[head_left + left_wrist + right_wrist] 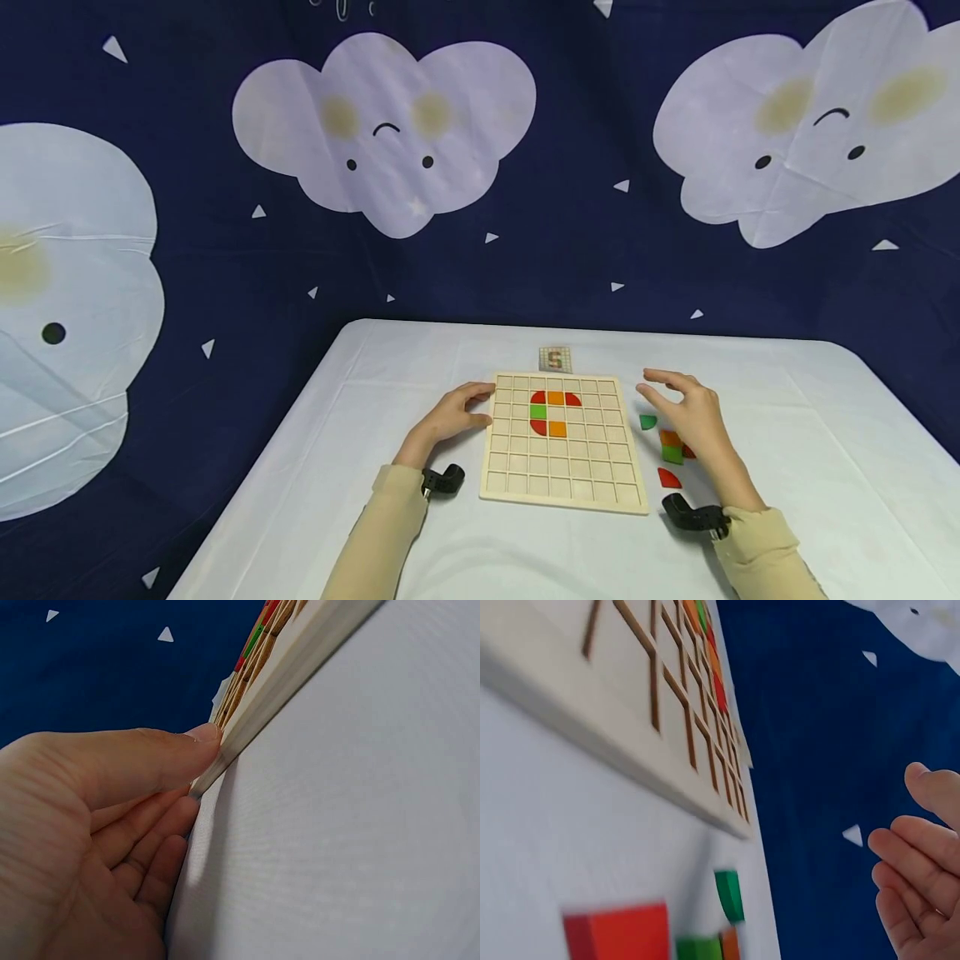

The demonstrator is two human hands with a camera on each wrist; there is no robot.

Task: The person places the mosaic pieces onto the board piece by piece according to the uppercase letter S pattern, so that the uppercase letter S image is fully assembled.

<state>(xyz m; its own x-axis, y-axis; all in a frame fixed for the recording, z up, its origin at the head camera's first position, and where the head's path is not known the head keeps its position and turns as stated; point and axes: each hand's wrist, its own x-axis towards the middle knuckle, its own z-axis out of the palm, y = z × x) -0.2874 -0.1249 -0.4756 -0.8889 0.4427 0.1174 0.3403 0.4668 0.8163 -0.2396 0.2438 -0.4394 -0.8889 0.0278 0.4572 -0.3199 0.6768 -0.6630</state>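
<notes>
dark blue, cloud-printed cloth point(570, 250) is noted behind a white tabletop point(405, 550). a gridded board point(592, 483), partly filled with coloured pieces point(556, 397), is touched at its left edge by the left hand point(452, 413), thumb and fingers spread. the right hand point(696, 417) is seen wide near loose pieces point(670, 478) to the board's right; its height cannot be judged.

A pale gridded board point(558, 465) lies flat, six coloured tiles point(556, 398) inset, loose pieces point(672, 454) alongside.
</notes>
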